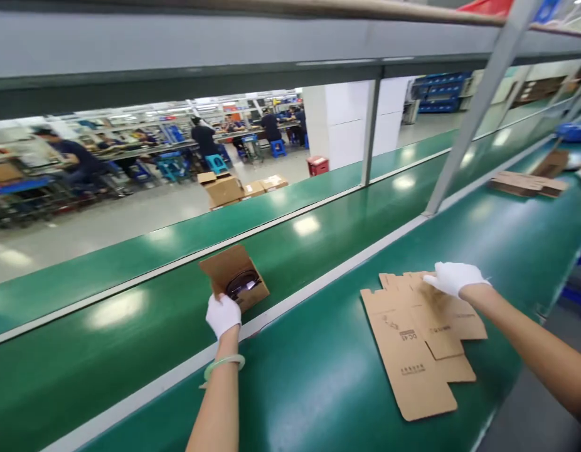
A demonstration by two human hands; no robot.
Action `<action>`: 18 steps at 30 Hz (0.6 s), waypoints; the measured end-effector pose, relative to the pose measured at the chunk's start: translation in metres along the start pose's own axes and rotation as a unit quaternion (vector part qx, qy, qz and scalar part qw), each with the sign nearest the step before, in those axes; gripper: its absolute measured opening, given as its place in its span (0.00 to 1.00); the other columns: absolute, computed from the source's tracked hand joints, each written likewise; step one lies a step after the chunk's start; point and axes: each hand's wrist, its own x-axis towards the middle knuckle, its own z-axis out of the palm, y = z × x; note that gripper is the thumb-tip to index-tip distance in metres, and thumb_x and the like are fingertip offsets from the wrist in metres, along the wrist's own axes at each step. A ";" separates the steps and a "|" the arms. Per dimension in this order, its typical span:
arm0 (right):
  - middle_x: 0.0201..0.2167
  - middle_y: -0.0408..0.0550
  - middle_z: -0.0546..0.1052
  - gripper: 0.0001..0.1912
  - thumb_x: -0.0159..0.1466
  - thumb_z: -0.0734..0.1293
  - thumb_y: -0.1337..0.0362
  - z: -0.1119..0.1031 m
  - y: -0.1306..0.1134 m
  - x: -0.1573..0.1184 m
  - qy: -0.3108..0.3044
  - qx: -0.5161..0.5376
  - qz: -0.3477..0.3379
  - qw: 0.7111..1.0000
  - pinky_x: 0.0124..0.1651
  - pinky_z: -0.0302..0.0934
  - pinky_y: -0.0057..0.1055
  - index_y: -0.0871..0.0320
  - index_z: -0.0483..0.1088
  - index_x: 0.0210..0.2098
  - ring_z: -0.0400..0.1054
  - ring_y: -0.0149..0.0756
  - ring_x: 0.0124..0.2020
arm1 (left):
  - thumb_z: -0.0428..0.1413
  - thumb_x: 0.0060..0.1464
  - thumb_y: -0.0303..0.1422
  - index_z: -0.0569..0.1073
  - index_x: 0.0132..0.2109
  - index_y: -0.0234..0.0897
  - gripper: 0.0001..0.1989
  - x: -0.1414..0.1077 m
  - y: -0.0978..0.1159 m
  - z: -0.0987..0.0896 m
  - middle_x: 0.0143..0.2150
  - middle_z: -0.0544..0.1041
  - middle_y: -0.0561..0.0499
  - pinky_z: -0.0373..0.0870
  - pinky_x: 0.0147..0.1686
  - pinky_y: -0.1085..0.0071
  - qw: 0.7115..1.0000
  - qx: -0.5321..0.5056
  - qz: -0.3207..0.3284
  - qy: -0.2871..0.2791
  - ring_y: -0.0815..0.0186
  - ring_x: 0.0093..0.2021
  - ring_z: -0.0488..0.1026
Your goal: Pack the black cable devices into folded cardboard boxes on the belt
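Note:
My left hand (223, 316), in a white glove with a green bangle at the wrist, grips the near left edge of a small open cardboard box (256, 296). Its flap stands up, and a coiled black cable (242, 284) with a white label lies inside. The box is at the green conveyor belt (177, 301); whether it rests there or hangs just above, I cannot tell. My gloved right hand (456, 278) is over the far end of several flattened cardboard boxes (408, 351) with dark print. Its fingers reach left, apparently holding nothing.
More folded cardboard (526, 183) lies farther along the green worktop (309, 389). Metal posts (481, 113) rise from the line, beneath a long overhead beam (224, 44). Beyond the belt are cartons (224, 189), a red crate (317, 166) and people seated at benches.

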 end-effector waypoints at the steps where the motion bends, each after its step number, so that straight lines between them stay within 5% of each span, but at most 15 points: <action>1: 0.47 0.61 0.73 0.27 0.67 0.57 0.48 0.004 0.005 0.001 -0.008 0.011 0.012 1.000 0.47 0.61 0.44 0.65 0.72 0.47 0.68 0.53 0.48 | 0.49 0.64 0.37 0.70 0.50 0.29 0.15 0.002 0.004 0.004 0.47 0.74 0.39 0.67 0.53 0.50 1.000 -0.010 -0.011 -0.003 0.55 0.50 0.71; 6: 0.51 0.64 0.68 0.36 0.61 0.58 0.39 0.024 -0.005 -0.001 -0.008 0.051 0.030 0.998 0.45 0.61 0.45 0.65 0.69 0.52 0.67 0.55 0.48 | 0.47 0.60 0.34 0.58 0.62 0.18 0.28 -0.016 0.003 -0.010 0.61 0.61 0.26 0.55 0.63 0.48 0.998 -0.048 -0.027 0.035 0.45 0.63 0.58; 9: 0.51 0.64 0.69 0.34 0.59 0.61 0.42 0.029 -0.020 -0.001 0.003 0.059 -0.002 0.998 0.46 0.61 0.43 0.66 0.70 0.50 0.65 0.56 0.50 | 0.47 0.58 0.35 0.56 0.63 0.18 0.31 -0.040 -0.003 -0.029 0.63 0.59 0.28 0.53 0.65 0.52 0.996 -0.073 -0.003 0.052 0.47 0.64 0.57; 15: 0.42 0.60 0.74 0.20 0.60 0.58 0.53 0.020 -0.030 -0.008 -0.008 0.075 -0.080 0.994 0.41 0.60 0.39 0.63 0.73 0.37 0.69 0.51 0.43 | 0.46 0.58 0.40 0.64 0.58 0.26 0.27 -0.106 0.001 -0.059 0.60 0.66 0.35 0.56 0.64 0.58 0.986 -0.136 0.086 -0.041 0.55 0.61 0.63; 18: 0.39 0.61 0.74 0.20 0.61 0.56 0.54 0.011 -0.034 -0.022 0.013 0.093 -0.056 0.994 0.37 0.61 0.39 0.64 0.70 0.38 0.70 0.50 0.38 | 0.46 0.59 0.42 0.65 0.58 0.34 0.24 -0.150 0.008 -0.071 0.60 0.67 0.41 0.57 0.64 0.59 0.973 -0.156 0.123 -0.119 0.58 0.61 0.63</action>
